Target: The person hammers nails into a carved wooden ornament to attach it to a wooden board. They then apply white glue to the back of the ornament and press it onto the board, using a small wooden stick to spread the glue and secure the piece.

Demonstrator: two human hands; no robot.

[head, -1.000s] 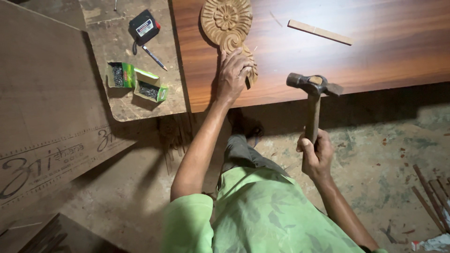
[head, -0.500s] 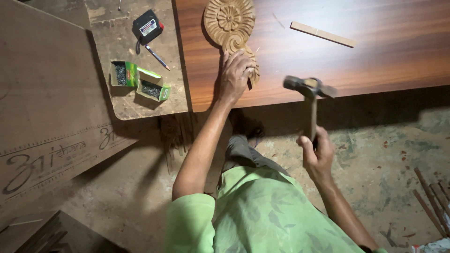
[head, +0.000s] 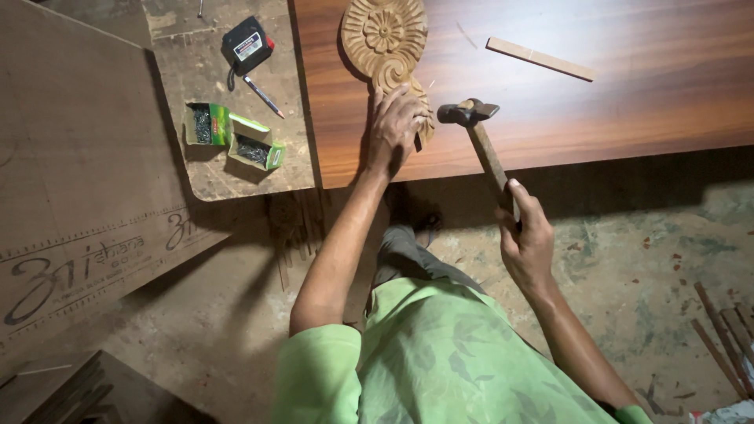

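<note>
A carved wooden ornament (head: 385,35) with a round flower pattern lies on a dark polished wood panel (head: 613,110). My left hand (head: 395,126) presses down on the ornament's lower end, with a small dark tool or nail under the fingers. My right hand (head: 525,235) grips the wooden handle of a hammer (head: 475,129). The hammer's steel head hangs just right of my left hand, low over the panel.
A thin wood strip (head: 540,59) lies on the panel. To the left, a worn board holds two open green boxes of nails (head: 232,137), a tape measure (head: 247,45) and a pen (head: 263,96). A large cardboard sheet (head: 71,204) covers the left. Sticks (head: 722,338) lie on the floor.
The hammer has swung from upright at the panel's edge to the left, its head now close beside my left hand. My left hand stays on the ornament.
</note>
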